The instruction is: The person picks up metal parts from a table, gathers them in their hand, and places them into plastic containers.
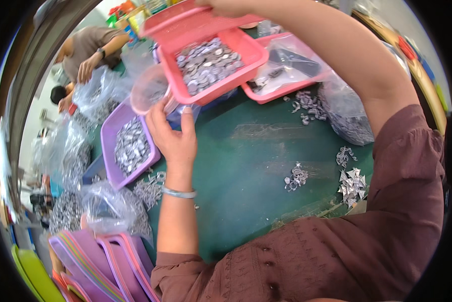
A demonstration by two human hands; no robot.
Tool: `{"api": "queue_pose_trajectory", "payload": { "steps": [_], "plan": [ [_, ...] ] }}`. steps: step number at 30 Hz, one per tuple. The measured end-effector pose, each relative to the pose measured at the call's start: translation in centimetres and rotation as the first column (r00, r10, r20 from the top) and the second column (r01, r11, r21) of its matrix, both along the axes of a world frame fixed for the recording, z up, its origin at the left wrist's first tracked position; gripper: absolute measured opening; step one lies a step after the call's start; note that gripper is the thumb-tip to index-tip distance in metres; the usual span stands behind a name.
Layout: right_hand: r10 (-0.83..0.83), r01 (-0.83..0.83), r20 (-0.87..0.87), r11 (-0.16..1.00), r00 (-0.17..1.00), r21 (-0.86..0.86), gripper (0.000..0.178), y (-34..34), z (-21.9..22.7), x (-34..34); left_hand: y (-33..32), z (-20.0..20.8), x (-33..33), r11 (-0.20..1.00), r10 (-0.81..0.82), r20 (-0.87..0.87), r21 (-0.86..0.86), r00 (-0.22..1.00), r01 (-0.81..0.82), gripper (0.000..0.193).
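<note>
My right hand [223, 7], partly cut off at the top edge, grips the rim of a raised red plastic tray [180, 24], slightly blurred. Below it sits a pink tray [258, 59] full of flat, round silvery pieces [211, 65]. My left hand [173, 136], with a bracelet on its wrist, reaches to the pink tray's near left corner. Its fingers close on the edge of a translucent round tub [141, 95], which has a few grey pieces inside. Just left of this hand lies a purple tray [155, 153] of small silvery pieces.
Another pink tray [281, 94] holds plastic bags. Bags of grey pieces [349, 110] [118, 206] stand around the green table [236, 186]. Small piles of metal pieces [352, 186] lie at the right. Another person's hand [89, 66] is at the far left. A purple striped bag [92, 267] is at lower left.
</note>
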State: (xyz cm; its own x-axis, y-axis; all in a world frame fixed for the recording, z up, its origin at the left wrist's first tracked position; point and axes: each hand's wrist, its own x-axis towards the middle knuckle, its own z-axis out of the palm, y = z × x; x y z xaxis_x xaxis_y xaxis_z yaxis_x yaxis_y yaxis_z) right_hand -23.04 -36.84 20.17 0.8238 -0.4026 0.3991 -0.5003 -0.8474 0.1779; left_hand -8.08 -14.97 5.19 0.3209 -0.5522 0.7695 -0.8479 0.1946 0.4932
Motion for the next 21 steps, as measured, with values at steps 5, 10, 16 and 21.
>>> {"api": "queue_pose_trajectory", "payload": {
  "steps": [5, 10, 16, 21],
  "plan": [
    [0.08, -0.084, -0.087, 0.995, 0.993, -0.047, 0.021, 1.6, -2.2, 1.2, -4.4, 1.1, 1.0, 0.956, -0.154, 0.555, 0.292, 0.818, -0.018, 0.03],
    [0.078, -0.071, -0.205, 0.997, 0.976, 0.038, 0.026, 2.2, -3.7, 0.2, -7.2, 2.1, 1.9, 0.854, -0.393, 0.499, 0.509, 0.773, 0.106, 0.013],
    [0.153, -0.1, -0.072, 0.871, 0.986, 0.48, 0.052, 2.1, -1.2, -1.1, -8.0, 4.4, 4.0, 0.853, -0.405, 0.41, 0.49, 0.817, 0.176, 0.01],
    [0.042, 0.006, -0.29, 0.986, 0.956, 0.165, 0.082, 4.6, -1.5, -2.2, -8.7, 5.4, 3.6, 0.896, -0.372, 0.441, 0.401, 0.817, 0.192, 0.009]
  ]
}}
